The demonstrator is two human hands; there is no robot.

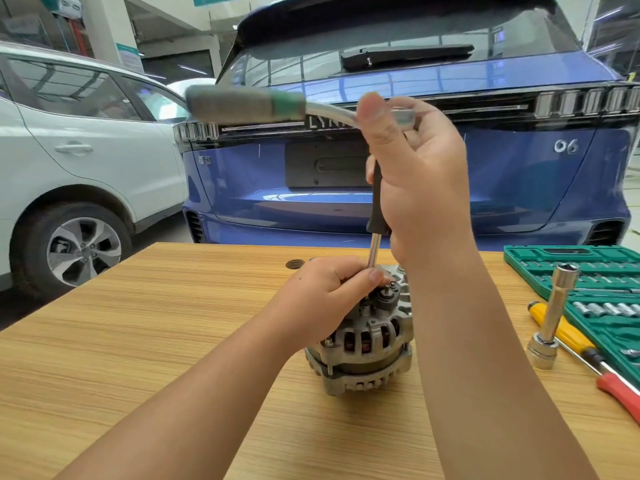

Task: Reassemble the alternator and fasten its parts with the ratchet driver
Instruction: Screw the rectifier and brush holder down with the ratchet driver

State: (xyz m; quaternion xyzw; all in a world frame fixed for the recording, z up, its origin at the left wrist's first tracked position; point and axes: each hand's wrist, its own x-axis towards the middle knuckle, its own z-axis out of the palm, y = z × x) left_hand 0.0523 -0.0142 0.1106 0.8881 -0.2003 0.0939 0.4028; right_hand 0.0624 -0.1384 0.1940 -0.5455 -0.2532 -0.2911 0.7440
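The alternator (363, 337) stands upright on the wooden surface (145, 341), and I take it as the landmark; the step in hand looks like the fastening of a part on its top end. The left hand (329, 299) is curled over the top of the alternator and its grip pinches the lower shaft of the ratchet driver (375, 209), to guide the tip onto a fastener; the fastener itself is hidden by the fingers. Above the alternator, the right hand (419, 181) is closed around the driver's black stem and its head, while the blurred grey and green handle reaches out to the left. The next move probably asks for a steady downward pressure and short swings of the handle, with the shaft kept vertical. To the right of the alternator lie a socket extension (554, 317), a yellow screwdriver (561, 332) and a green socket case (588, 275); behind it, a blue car (519, 188) shows "06" and the letters "LYN", the rest being covered.
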